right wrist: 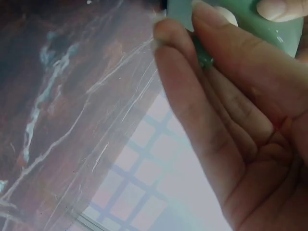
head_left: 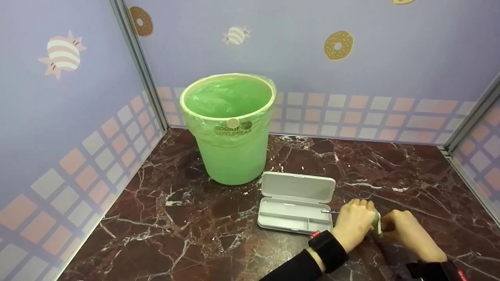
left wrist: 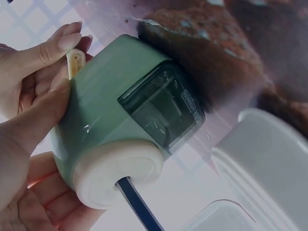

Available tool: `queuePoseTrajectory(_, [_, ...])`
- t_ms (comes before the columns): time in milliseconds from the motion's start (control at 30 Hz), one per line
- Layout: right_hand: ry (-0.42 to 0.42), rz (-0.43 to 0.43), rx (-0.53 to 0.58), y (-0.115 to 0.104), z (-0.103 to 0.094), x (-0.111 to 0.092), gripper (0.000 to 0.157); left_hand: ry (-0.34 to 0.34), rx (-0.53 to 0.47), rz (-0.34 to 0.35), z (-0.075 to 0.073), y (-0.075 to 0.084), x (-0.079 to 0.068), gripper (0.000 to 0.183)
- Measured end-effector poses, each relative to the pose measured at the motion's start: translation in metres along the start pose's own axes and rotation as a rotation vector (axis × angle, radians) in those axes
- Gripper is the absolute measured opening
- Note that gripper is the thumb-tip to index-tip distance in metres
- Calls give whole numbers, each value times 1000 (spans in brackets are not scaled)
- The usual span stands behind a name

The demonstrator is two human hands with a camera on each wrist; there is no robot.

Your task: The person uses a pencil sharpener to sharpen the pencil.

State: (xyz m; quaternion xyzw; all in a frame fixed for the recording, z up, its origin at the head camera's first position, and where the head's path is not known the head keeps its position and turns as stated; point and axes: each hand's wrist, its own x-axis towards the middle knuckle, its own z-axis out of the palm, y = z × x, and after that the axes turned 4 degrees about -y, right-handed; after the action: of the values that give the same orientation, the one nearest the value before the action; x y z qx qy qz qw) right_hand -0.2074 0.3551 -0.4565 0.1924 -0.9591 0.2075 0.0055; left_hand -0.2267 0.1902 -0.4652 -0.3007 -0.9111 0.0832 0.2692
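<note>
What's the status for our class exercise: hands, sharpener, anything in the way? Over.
Left hand gripping green pencil sharpener; right hand pinching its crank handle. Pencil inserted. Open pencil case close beside left hand; nothing seen blocking the crank handle.

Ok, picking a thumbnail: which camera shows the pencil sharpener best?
The left wrist view: the green pencil sharpener is large there, its dark window, cream front and inserted pencil visible. The head view shows just a sliver between the left hand and right hand; the right wrist view, part of its body behind fingers.
</note>
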Motion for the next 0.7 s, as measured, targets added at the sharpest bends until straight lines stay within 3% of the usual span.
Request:
queuePoseTrajectory(233, [14, -22, -26, -8, -15, -5, 23, -18, -7, -14, -2, 1, 0, 54])
queuePoseTrajectory(700, [25, 42, -10, -12, -31, -2, 14, -19, -29, 20, 0, -2, 1, 59])
